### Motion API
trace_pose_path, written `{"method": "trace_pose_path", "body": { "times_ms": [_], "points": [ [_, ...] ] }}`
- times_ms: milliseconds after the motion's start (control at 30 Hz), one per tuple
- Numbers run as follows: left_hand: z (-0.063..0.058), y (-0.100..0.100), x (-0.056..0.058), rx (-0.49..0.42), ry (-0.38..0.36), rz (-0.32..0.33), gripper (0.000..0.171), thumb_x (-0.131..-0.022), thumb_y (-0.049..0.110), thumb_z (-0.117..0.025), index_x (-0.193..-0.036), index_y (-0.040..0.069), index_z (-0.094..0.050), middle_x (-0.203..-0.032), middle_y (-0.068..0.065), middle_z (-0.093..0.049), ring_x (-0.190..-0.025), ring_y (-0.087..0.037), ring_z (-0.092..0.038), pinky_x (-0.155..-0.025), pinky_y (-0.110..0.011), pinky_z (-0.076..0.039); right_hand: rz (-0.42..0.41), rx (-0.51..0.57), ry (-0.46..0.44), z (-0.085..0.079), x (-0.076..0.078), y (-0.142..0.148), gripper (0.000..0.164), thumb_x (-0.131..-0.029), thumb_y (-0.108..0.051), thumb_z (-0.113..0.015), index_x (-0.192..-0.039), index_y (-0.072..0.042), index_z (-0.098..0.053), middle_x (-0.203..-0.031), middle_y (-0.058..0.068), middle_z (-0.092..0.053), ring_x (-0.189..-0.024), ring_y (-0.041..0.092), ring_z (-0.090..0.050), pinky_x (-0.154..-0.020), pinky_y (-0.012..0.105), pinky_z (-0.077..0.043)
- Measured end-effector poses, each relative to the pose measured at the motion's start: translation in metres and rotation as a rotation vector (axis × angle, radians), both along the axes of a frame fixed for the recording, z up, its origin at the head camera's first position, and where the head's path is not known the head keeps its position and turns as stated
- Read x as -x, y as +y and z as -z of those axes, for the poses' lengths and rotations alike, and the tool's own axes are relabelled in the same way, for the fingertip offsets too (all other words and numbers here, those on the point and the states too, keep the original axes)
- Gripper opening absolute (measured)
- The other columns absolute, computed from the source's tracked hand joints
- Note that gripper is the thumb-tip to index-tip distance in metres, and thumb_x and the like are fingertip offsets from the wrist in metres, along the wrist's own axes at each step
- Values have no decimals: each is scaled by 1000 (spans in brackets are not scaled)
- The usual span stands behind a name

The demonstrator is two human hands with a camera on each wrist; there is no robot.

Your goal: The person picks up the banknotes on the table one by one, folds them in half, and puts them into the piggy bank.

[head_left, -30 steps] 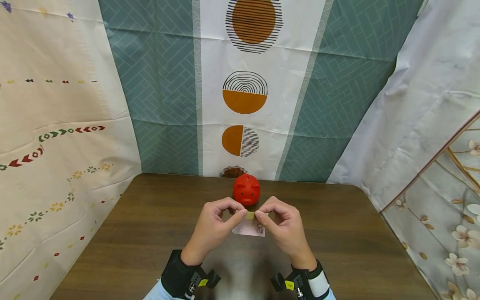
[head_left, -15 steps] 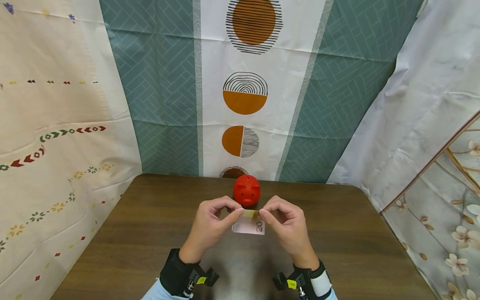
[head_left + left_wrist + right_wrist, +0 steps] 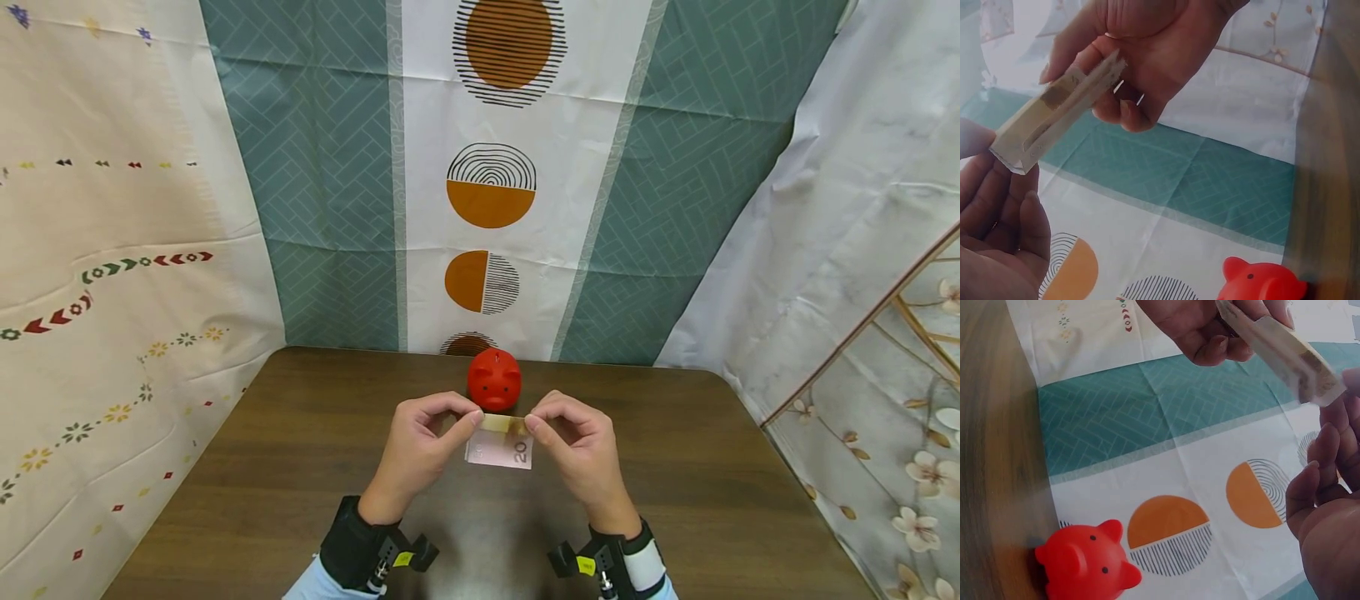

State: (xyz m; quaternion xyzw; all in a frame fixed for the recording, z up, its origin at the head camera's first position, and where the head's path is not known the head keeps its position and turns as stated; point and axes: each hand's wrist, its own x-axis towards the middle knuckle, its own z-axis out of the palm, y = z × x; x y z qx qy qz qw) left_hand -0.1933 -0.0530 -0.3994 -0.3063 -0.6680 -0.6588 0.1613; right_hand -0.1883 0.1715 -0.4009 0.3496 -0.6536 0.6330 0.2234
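Note:
A banknote (image 3: 498,450) with a printed 20 is held up over the table by both hands, its upper edge folded over into a yellowish strip. My left hand (image 3: 420,450) pinches the left end of the fold between thumb and forefinger. At the other end, my right hand (image 3: 577,450) pinches it the same way. In the left wrist view the banknote (image 3: 1035,125) shows edge-on as a narrow folded strip between the two hands. The other fingers of both hands curl loosely beneath. Just beyond the hands stands a red piggy bank (image 3: 494,379), facing me.
The brown wooden table (image 3: 300,467) spreads out around the hands. Behind its far edge hangs a green and white patterned cloth (image 3: 330,208). Other cloths hang at the left (image 3: 135,333) and right (image 3: 787,275) sides.
My right hand has shifted slightly right and the left slightly left, so the fingertips are farther apart and more of the yellowish folded strip shows. The piggy bank has stayed in place.

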Motion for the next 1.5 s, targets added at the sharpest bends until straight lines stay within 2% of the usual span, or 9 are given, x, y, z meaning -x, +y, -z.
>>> {"method": "trace_pose_path", "body": {
  "times_ms": [467,633,767,967,1167,1400,1500],
  "points": [
    [0,3,-1,18,10,-1,7,-94,2,-71,-98,3,-76,-91,-14,-76,-83,-17,-66,-81,-27,-60,4,-15,-19,1,0,-1,20,-90,16,-63,-92,-2,-71,-81,7,-64,-77,16,-59,-67,24,-55],
    [0,4,-2,15,16,13,6,-94,1,-70,-96,3,-76,-90,-14,-75,-82,-17,-66,-81,-26,-60,-3,-16,7,2,0,-2,20,-89,17,-62,-92,-1,-71,-81,8,-64,-76,16,-58,-67,24,-55],
    [0,5,-2,9,19,35,7,-93,-1,-70,-94,4,-75,-88,-14,-74,-80,-16,-64,-77,-26,-59,-24,-9,28,2,0,-3,20,-89,18,-62,-93,0,-71,-81,9,-64,-76,17,-58,-67,25,-56],
    [1,7,-3,12,22,52,7,-93,-1,-70,-92,5,-75,-86,-13,-73,-79,-14,-63,-71,-26,-58,-21,-40,4,1,0,-4,20,-90,16,-63,-92,-3,-71,-79,7,-63,-75,16,-58,-64,24,-54],
    [1,7,-3,19,21,57,7,-93,0,-70,-93,5,-75,-87,-13,-74,-80,-15,-64,-71,-27,-59,-45,-33,22,2,0,-6,21,-89,18,-62,-92,-2,-70,-78,9,-62,-74,17,-57,-63,26,-54],
    [2,8,-3,47,5,71,8,-93,1,-71,-93,7,-75,-87,-11,-74,-77,-13,-62,-67,-25,-56,-37,-46,-11,3,-2,-11,20,-90,15,-64,-92,-3,-71,-78,8,-62,-73,16,-58,-60,26,-53],
    [3,8,-3,46,27,86,8,-94,1,-70,-93,7,-75,-87,-11,-74,-76,-13,-61,-67,-26,-56,-54,-50,5,3,-3,-13,20,-90,16,-63,-92,-3,-70,-78,9,-63,-74,16,-58,-60,28,-53]
  ]
}}
